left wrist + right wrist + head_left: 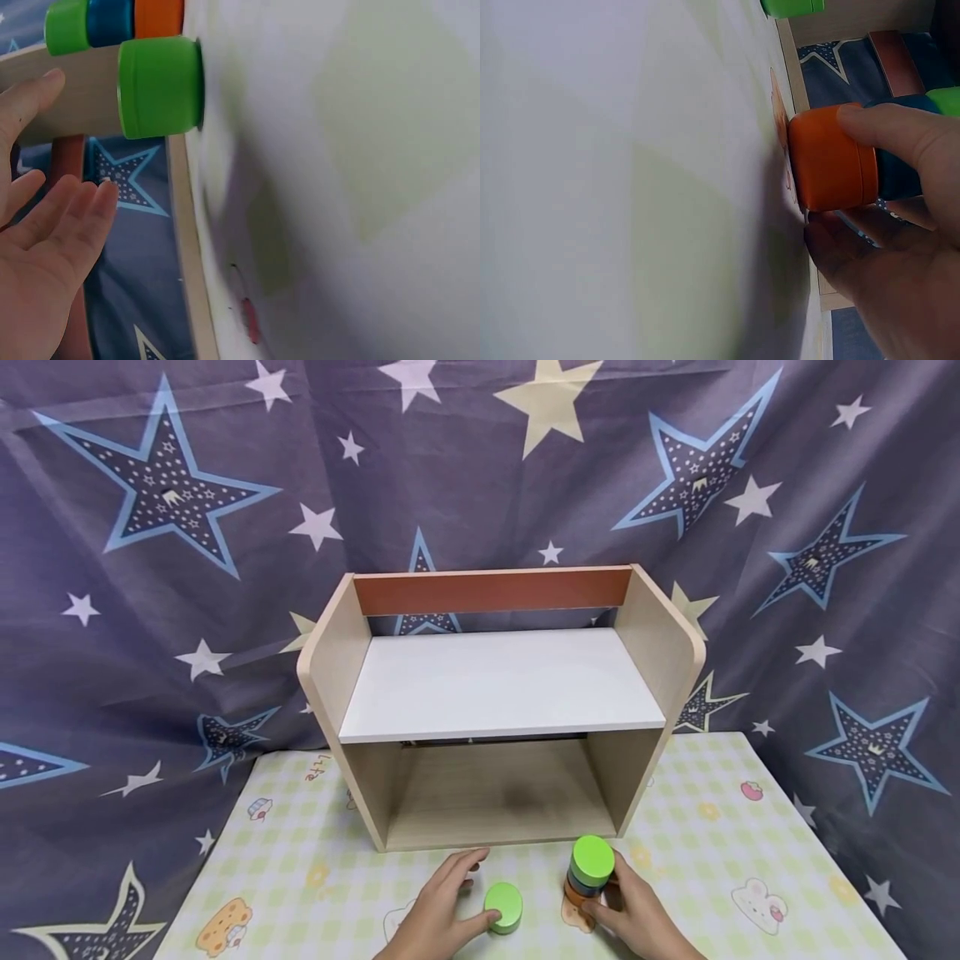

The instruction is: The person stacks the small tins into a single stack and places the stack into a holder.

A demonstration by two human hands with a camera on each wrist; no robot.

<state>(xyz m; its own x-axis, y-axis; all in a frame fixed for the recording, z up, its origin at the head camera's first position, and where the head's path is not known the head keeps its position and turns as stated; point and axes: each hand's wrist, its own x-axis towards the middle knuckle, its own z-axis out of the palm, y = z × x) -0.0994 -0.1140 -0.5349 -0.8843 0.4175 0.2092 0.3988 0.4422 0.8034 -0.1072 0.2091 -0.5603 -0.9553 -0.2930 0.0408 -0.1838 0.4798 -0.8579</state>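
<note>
A stack of small round lidded containers stands on the table, with a green one (592, 860) on top, a dark blue one (898, 166) in the middle and an orange one (832, 159) at the bottom. My right hand (633, 910) holds this stack low down, thumb against the orange container and fingers around the far side. A separate green container (161, 88) stands upright on the table to the left of the stack. Beside it my left hand (442, 910) is spread with relaxed fingers. In the left wrist view a gap shows between its thumb and that container.
Just behind the hands stands a small wooden shelf unit with a white upper board (502, 685), pale side panels and a reddish back rail (495, 592). A checked cloth with cartoon prints (705, 860) covers the table. A star-patterned curtain (465, 485) hangs behind.
</note>
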